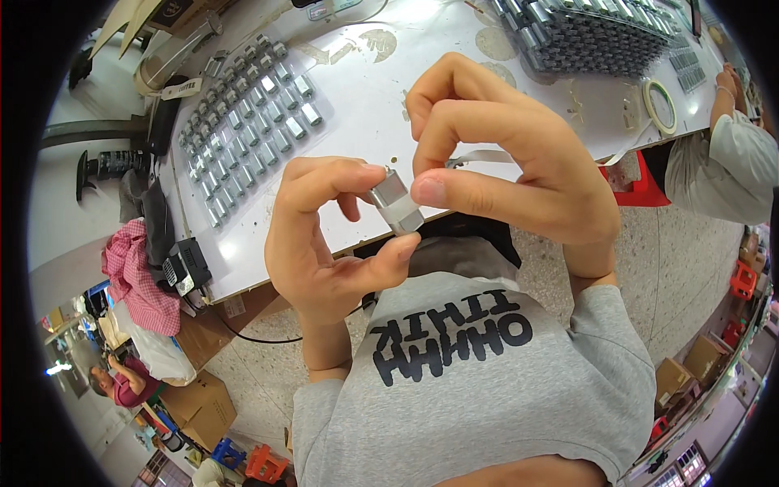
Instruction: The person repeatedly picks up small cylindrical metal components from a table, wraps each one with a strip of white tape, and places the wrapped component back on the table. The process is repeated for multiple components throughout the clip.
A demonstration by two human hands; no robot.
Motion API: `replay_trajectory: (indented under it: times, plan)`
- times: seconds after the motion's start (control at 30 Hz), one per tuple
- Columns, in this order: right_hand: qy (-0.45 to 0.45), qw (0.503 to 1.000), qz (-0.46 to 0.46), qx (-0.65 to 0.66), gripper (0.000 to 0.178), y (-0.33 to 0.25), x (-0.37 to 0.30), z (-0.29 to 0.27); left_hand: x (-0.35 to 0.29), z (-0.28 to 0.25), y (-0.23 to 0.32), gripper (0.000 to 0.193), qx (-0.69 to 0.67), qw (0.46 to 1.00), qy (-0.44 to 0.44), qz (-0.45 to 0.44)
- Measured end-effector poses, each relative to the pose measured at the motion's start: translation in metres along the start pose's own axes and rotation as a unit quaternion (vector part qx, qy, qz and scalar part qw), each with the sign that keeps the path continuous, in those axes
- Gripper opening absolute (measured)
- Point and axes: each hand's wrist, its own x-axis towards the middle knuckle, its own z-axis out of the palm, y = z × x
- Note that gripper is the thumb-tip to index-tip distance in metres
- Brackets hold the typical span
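Observation:
A small silver metal cylinder with flat sides, like a little motor, has a band of whitish tape around its lower part. My left hand grips it endwise, index finger at the top and thumb at the bottom. Close on its right, my right hand is bent in a pinch, the thumb tip beside the taped part. Whatever lies between that thumb and forefinger is too small or hidden to tell. A pale strip shows in the gap under my right hand's fingers; its ends are hard to follow.
Rows of similar silver parts stand on the white table at left. A stacked tray of them is at back right, near a tape roll. A co-worker's sleeve is at far right, beside a red stool.

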Motion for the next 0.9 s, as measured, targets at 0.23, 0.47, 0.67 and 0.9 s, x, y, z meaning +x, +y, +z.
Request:
replay_trajectory:
  times: [0.23, 0.47, 0.67, 0.9]
  plan:
    - [-0.043, 0.991, 0.009, 0.124, 0.018, 0.017, 0.001, 0.007, -0.004, 0.010, -0.002, 0.046, -0.099, 0.995, 0.033, -0.001]
    - [0.008, 0.955, 0.075, 0.288, 0.023, 0.005, 0.001, 0.012, 0.000, 0.016, -0.014, 0.051, 0.035, 0.998, 0.017, 0.044]
    - [0.073, 0.992, 0.077, 0.070, 0.026, 0.017, -0.004, 0.010, 0.011, 0.012, 0.005, 0.047, 0.136, 0.990, -0.045, 0.008]
    - [-0.025, 0.983, 0.147, 0.108, 0.021, 0.009, -0.006, -0.009, 0.013, 0.010, 0.010, 0.045, 0.117, 0.992, -0.026, -0.047]
